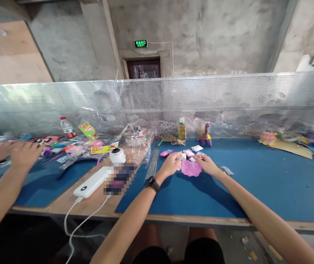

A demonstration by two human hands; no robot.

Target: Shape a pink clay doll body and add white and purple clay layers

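Observation:
A thin pinkish-purple sheet with an uneven edge, like flattened modelling clay (191, 168), hangs between my two hands just above the blue mat. My left hand (170, 164), wearing a black watch (152, 184) on the wrist, pinches its left edge. At the sheet's upper right edge my right hand (208, 164) has its fingers closed on it. Small pink packets (189, 153) and a white packet (197, 148) lie just behind the hands. A bundle of thin clear sticks (152, 165) is left of my left hand.
Behind stand a bottle of yellow liquid (182, 132), a brown, yellow and purple figure (206, 136) and a basket (135, 138). Left are a white power bank (93, 182) with cables, a phone (120, 179) and a white camera (117, 156). A co-worker's hands (25, 152) work farther left.

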